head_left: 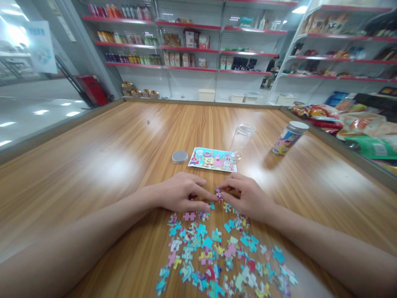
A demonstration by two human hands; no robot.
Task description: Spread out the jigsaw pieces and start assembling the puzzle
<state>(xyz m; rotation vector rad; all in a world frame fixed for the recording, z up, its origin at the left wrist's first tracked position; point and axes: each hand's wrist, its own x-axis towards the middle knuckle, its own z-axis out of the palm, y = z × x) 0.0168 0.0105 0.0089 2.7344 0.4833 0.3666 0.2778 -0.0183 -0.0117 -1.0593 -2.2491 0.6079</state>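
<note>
Between my two hands, a small pink puzzle piece (219,195) with dark and white marks rests on the wooden table. My right hand (248,196) pinches it between thumb and forefinger. My left hand (181,191) lies palm down with its fingers apart, and its index fingertip touches the piece's left side. Many loose puzzle pieces (201,229) in blue, pink, yellow and red spread over the table below the hands. Just beyond the hands lies a picture sheet (212,159) with cartoon figures.
A round grey lid (180,156) lies left of the sheet. Behind the sheet's right end stands a clear jar (242,138). Farther right is a printed can (289,138) with a pale lid. Snack bags (356,120) pile beyond the right edge; stocked shelves (189,49) line the back.
</note>
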